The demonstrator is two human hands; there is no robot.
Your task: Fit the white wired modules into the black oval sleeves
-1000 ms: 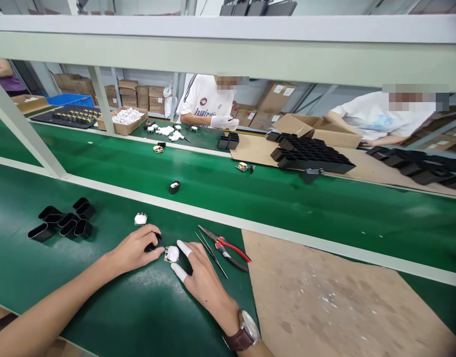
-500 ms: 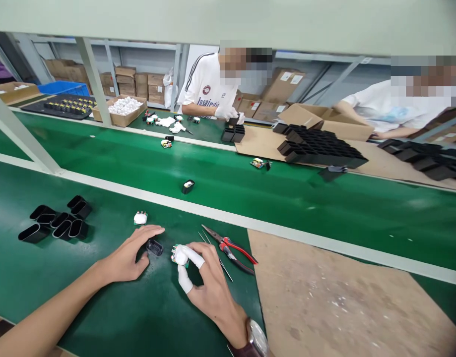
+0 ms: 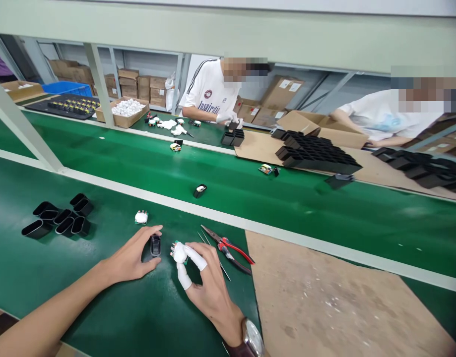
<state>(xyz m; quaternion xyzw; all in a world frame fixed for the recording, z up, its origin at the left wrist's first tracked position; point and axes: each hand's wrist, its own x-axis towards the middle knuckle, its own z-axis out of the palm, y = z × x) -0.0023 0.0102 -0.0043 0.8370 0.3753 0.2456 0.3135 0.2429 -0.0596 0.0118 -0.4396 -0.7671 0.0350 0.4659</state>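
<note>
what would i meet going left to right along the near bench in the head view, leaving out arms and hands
cluster of black cases → loose white-topped board → lone black case → held white-topped board → red-handled pliers → brown cardboard sheet

A black oval case (image 3: pixel 155 247) is between thumb and fingers of the left hand (image 3: pixel 128 255), left of the white-topped circuit board (image 3: pixel 179 253) in the right hand (image 3: pixel 209 277). Farther left on the green bench (image 3: pixel 112 310) lie black oval tubes (image 3: pixel 64 226); red-and-black metal pliers (image 3: pixel 225 243) lie right, by the flat brown cardboard sheet (image 3: pixel 343 297).
</note>
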